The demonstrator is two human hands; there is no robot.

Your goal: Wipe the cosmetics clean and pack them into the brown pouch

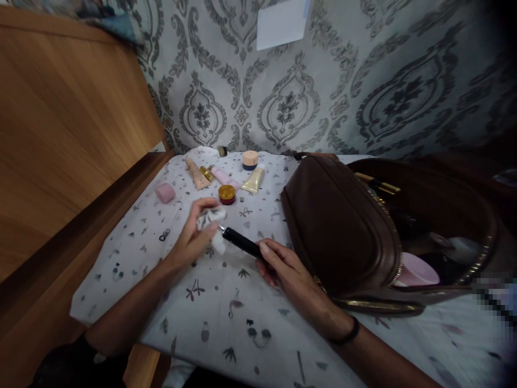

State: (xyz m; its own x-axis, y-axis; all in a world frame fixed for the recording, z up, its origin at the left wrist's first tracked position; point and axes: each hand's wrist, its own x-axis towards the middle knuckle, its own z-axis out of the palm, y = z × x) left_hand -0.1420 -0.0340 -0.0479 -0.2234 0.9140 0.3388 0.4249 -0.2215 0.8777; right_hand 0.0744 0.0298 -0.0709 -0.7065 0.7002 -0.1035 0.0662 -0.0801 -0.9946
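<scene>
My left hand point(194, 233) is closed around a crumpled white wipe point(218, 243), somewhat blurred, at the silver end of a black pen-shaped tool point(242, 242). Whether the wipe wraps that tip or only touches it, I cannot tell. Gripping the tool's other end, my right hand point(283, 264) has its thumb along the top. Just beyond the wipe stands a small dark red jar with a gold lid point(226, 194).
Behind lie a peach tube point(197, 173), a gold tube point(206, 173), a pink tube point(223, 177), a cream tube point(254, 179) and a peach jar point(250, 159). A pink cylinder point(165, 193) sits left. An unzipped brown bag point(335, 221) fills the right. Wooden furniture point(72, 102) borders the left.
</scene>
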